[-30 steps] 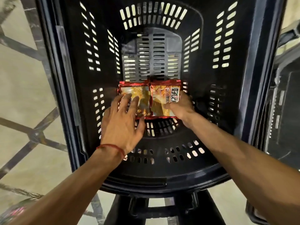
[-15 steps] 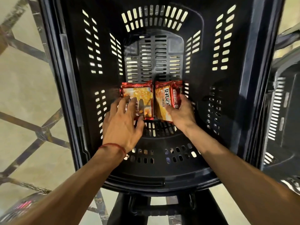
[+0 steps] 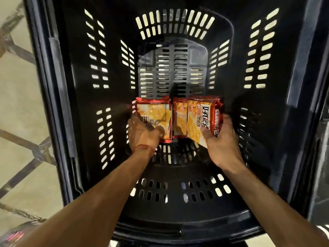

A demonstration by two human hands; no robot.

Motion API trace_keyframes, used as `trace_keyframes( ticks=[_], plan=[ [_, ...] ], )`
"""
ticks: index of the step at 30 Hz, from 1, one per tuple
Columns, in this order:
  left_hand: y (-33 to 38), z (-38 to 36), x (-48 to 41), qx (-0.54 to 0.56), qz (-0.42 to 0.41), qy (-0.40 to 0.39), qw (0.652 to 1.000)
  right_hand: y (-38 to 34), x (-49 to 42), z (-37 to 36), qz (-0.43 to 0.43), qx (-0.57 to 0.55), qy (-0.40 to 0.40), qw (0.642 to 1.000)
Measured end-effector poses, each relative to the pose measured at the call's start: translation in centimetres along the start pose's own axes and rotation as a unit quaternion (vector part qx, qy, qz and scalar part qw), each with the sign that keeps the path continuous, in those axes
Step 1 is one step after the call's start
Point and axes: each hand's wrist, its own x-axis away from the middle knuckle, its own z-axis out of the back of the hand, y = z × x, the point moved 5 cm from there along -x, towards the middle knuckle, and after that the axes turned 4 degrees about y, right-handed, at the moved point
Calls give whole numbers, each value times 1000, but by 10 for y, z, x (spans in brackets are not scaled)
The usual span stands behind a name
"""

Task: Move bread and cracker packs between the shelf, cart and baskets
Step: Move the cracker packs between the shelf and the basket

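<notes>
Two red and orange cracker packs lie side by side deep in a black slotted basket [image 3: 76, 111]. My left hand [image 3: 142, 132] grips the near edge of the left cracker pack [image 3: 156, 113], which is blurred by motion. My right hand [image 3: 222, 139] holds the right cracker pack [image 3: 197, 118] from its right side, fingers curled under it and thumb on its face. That pack is tilted, its right edge raised off the basket floor.
The basket's tall black walls close in on all sides, its near rim [image 3: 178, 227] low in view. A beige tiled floor with metal cart bars [image 3: 26, 145] shows to the left. Another dark basket [image 3: 322, 157] stands at the right edge.
Both hands went from lying on the packs to gripping them. The right pack has tilted up and shifted right; my left hand has curled round the left pack's near edge.
</notes>
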Motion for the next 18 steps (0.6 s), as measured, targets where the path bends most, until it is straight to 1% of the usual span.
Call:
trace_keyframes(
  ticks=[2,3,9,12,15,18],
  plan=[
    [-4,2,-6,-6,-46,56,997,3,-2,-1,-7,5,8,1000],
    [-5,0,-8,-5,-54,61,997,4,-3,-2,-7,10,9,1000],
    [-9,-21,-20,14,-28,26,999,9,-7,-8,-15,45,11,999],
    [-12,-29,-25,8,-7,38,999,12,-7,-8,-13,53,13,998],
    [-19,-34,-24,54,22,25,998,11,-3,-6,-17,48,4,999],
    [-28,-29,-15,73,23,14,997,5,10,3,-6,35,7,999]
  ],
)
